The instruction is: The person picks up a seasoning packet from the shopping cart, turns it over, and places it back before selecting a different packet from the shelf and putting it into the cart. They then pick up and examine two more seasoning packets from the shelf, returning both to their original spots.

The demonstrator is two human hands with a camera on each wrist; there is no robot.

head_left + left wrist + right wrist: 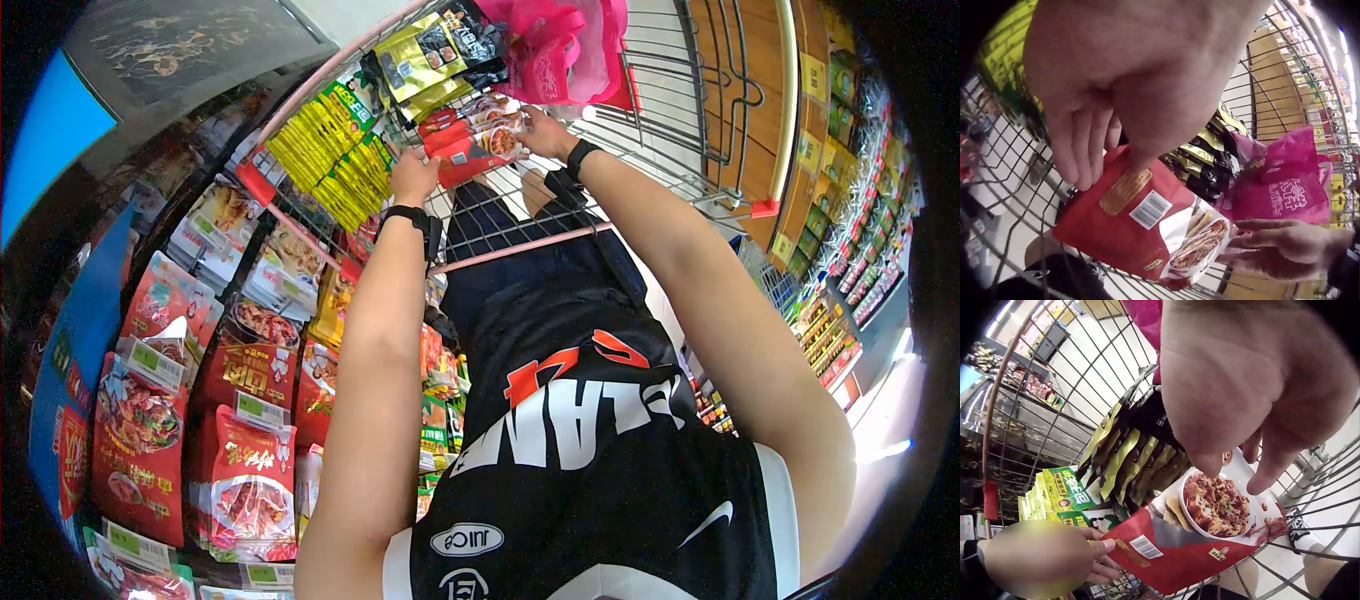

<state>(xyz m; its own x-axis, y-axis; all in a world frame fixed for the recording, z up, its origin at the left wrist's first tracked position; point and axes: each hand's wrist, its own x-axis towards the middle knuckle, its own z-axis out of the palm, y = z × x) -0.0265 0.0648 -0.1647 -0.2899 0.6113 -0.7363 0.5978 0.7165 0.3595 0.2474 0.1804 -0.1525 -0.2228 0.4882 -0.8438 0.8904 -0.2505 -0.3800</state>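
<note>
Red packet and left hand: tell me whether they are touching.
Touching. The left wrist view shows the left hand with its fingertips pressed on the red packet over the cart.

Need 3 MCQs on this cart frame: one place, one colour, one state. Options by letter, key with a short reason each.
1. Where is the red packet?
A. Over the wire cart, between both hands
B. On the shelf at the left
C. On the floor

2. What colour is the bag in the cart?
A. Blue
B. Pink
C. White

3. How is the packet held?
A. It lies loose, untouched
B. The right hand alone has it
C. The left hand and the right hand hold opposite ends

Key:
1 A, the head view shows it above the cart's wires, a hand at each end.
2 B, the bag reads pink in the head and left wrist views.
3 C, both wrist views show fingers on it at either end.
</note>
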